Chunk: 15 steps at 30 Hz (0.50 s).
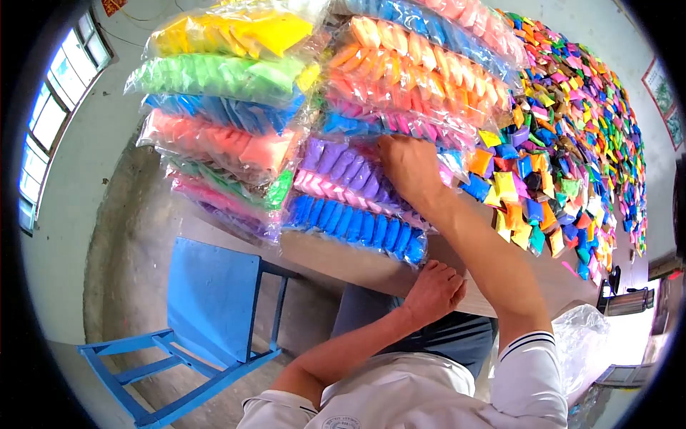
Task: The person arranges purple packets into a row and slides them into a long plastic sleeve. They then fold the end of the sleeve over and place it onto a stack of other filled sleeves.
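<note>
The person's right hand (409,168) is stretched out far, up to the middle of the frame. It rests on the top right end of a clear bag (343,189) full of purple, pink and blue packs. The fingertips are tucked down into the plastic, so it cannot be told if they pinch the bag or just press on it.

The bag lies on the table (336,259). It spreads out to the left of the hand and below it. Its long side runs from left to right and dips a little toward the right. The rows of packs run the same way.

The left hand (432,289) is lower in the frame, at the near edge of the table. Its fingers are curled in, knuckles up, and nothing shows inside them. It is just below the blue end of the bag but does not touch it. So the right hand is the one on the bag.

An orange bag (414,71) lies above the right hand. A big heap of loose packs (572,121) fills the right side. A blue chair (211,297) stands at the lower left.
</note>
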Motion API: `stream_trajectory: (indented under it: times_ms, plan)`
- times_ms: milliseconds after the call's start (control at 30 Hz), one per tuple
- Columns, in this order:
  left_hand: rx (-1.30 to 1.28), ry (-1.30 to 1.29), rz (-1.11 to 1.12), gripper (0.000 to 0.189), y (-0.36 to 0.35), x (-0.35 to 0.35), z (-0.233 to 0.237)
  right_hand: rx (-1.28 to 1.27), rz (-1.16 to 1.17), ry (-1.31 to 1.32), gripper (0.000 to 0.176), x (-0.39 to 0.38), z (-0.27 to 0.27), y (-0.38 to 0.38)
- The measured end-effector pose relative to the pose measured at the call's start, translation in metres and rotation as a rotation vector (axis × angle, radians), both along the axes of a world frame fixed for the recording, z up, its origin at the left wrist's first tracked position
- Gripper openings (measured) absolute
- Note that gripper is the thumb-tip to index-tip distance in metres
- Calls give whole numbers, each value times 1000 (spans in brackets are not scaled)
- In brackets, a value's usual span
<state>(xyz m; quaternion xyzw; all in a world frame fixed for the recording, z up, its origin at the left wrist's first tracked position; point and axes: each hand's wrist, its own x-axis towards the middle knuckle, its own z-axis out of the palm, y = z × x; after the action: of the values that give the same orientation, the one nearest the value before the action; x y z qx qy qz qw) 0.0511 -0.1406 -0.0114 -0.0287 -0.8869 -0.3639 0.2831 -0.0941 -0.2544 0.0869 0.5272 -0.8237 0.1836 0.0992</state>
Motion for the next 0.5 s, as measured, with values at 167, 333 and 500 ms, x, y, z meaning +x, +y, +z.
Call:
stream_trajectory:
  times_ms: [167,333,500]
  plan:
    - [16,105,15,8,3,-1,-8,-125,275,126,38,18,19,33]
    - [36,174,14,14,2,-4,-3,-63,340,145,51,24,-3,40]
    - [-21,89,-3,13,3,0,-3,-109,473,44,42,-2,-8,25]
